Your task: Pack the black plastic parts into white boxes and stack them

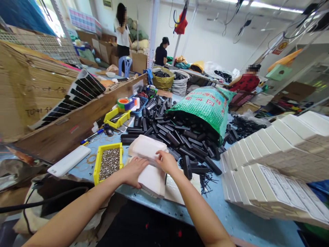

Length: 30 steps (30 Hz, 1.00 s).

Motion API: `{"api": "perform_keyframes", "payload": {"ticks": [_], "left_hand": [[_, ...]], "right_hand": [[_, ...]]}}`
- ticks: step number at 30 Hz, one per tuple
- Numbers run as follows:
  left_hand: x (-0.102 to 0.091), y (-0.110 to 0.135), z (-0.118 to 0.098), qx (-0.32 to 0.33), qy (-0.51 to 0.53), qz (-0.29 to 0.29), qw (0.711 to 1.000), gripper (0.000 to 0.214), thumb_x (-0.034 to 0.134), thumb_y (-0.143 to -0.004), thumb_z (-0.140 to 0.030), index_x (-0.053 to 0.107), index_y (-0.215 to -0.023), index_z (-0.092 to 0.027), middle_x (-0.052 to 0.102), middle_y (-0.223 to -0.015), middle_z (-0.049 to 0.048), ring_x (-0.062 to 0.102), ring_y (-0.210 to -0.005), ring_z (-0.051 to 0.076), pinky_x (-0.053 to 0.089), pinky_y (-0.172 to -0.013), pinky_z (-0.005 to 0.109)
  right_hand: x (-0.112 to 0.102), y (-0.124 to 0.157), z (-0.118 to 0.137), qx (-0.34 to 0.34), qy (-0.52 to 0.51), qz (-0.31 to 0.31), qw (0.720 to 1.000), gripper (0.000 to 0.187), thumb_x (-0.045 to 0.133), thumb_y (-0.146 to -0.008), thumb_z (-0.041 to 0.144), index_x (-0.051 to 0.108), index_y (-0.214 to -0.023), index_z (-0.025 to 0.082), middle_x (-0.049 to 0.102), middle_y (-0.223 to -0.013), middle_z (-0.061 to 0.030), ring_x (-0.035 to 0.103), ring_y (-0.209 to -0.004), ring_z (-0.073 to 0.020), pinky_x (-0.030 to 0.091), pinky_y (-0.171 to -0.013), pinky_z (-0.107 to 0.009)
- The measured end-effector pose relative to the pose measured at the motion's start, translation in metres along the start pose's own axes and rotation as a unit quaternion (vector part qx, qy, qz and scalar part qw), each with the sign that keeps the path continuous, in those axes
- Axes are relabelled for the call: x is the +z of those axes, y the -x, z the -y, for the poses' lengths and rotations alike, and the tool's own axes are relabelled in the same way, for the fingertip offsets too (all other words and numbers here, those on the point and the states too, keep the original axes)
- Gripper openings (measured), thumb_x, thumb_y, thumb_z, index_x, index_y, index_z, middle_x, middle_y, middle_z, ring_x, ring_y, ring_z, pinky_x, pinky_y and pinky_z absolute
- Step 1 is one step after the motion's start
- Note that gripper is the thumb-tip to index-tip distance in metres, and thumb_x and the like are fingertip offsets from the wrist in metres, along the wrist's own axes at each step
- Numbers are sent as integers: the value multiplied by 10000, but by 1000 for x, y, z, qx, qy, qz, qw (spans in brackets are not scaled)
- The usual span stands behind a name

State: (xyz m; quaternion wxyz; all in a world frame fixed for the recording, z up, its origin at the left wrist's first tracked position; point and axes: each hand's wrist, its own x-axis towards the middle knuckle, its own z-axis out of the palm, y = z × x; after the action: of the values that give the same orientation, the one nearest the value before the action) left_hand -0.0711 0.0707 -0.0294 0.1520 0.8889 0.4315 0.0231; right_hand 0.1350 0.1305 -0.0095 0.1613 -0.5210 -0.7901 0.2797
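Note:
A small white cardboard box (151, 178) with its lid (145, 146) raised lies on the blue table (231, 216) in front of me. My left hand (133, 171) is curled against the box's left side, holding it. My right hand (167, 162) pinches the box's upper edge near the hinge of the lid. Just beyond the box spreads a heap of black remote controls (177, 135), which spill from a green woven sack (205, 108).
A yellow tray of small screws (109, 164) sits left of the box, with a white slab (69, 160), rubber bands and a pen nearby. Rows of stacked white boxes (277, 164) fill the right side. A wooden board (77, 120) walls the left. Three people work in the background.

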Motion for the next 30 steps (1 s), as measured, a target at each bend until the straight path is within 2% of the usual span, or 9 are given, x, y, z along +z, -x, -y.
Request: {"api": "perform_keyframes", "payload": {"ticks": [4, 6, 12, 16, 20, 22, 25, 28, 30], "left_hand": [[-2, -2, -7, -27, -6, -1, 1000, 919, 748, -503, -476, 409, -1285, -130, 472, -1328, 187, 435, -1209, 370, 279, -1032, 514], [-5, -3, -10, -35, -7, -1, 999, 865, 756, -500, -484, 454, -1228, -129, 514, -1255, 176, 470, -1154, 359, 305, -1012, 501], [-8, -2, -12, -47, -17, 4, 999, 819, 770, -493, -494, 475, -1181, -161, 528, -1187, 153, 483, -1099, 353, 309, -997, 500], [-10, -1, -12, -29, -13, 2, 1000, 751, 758, -504, -483, 496, -1130, -160, 544, -1167, 149, 478, -1103, 357, 316, -983, 495], [-16, 6, -12, -11, 2, -15, 1000, 737, 760, -487, -486, 504, -1103, -173, 566, -1117, 122, 505, -1033, 338, 345, -926, 463], [-17, 12, -11, -5, 1, -26, 1000, 766, 766, -463, -492, 500, -1108, -177, 569, -1081, 112, 512, -987, 325, 351, -892, 451], [-16, 23, -11, 10, -1, -52, 999, 793, 762, -461, -471, 476, -1144, -189, 558, -1071, 98, 500, -985, 312, 337, -898, 449], [-12, 33, -11, 41, 2, -69, 997, 817, 750, -472, -431, 443, -1194, -203, 545, -1127, 100, 484, -1027, 310, 312, -951, 460], [-8, 36, -10, 52, 8, -70, 996, 823, 743, -480, -417, 428, -1214, -220, 545, -1157, 96, 482, -1051, 308, 292, -992, 466]], "right_hand": [[7, -45, 22, -38, 119, 49, 991, 1133, 820, -541, 317, 206, -1476, 140, 235, -1517, -220, 186, -1413, -349, 149, -1121, -502], [9, -65, 28, -16, 163, 124, 979, 1283, 842, -486, 334, 77, -1494, 125, 129, -1535, -255, 85, -1433, -369, 44, -1117, -562], [26, -83, 42, 6, 171, 123, 978, 981, 833, -491, 231, 367, -1340, 77, 455, -1337, -257, 434, -1254, -374, 300, -1040, -509], [37, -77, 56, 28, 153, 98, 983, 782, 807, -512, 227, 459, -1203, 116, 543, -1230, -226, 510, -1167, -385, 373, -958, -531], [10, -71, 55, 25, 93, 42, 995, 788, 820, -492, 383, 442, -1153, 180, 584, -1172, -135, 570, -1081, -307, 439, -911, -438], [-10, -68, 45, 10, -70, -49, 996, 842, 822, -461, 413, 409, -1164, 204, 583, -1166, -90, 579, -1058, -261, 470, -880, -376], [-23, -59, 22, -9, -446, -162, 880, 767, 797, -481, 339, 424, -1144, 232, 602, -1136, -30, 584, -1049, -218, 486, -873, -332], [2, -45, 3, 27, -655, -118, 746, 556, 724, -551, 303, 509, -1061, 253, 657, -1010, 21, 613, -994, -200, 499, -856, -329], [31, -35, -3, 50, -688, -86, 718, 485, 714, -539, 282, 555, -996, 245, 683, -928, 20, 634, -944, -213, 511, -832, -345]]}}
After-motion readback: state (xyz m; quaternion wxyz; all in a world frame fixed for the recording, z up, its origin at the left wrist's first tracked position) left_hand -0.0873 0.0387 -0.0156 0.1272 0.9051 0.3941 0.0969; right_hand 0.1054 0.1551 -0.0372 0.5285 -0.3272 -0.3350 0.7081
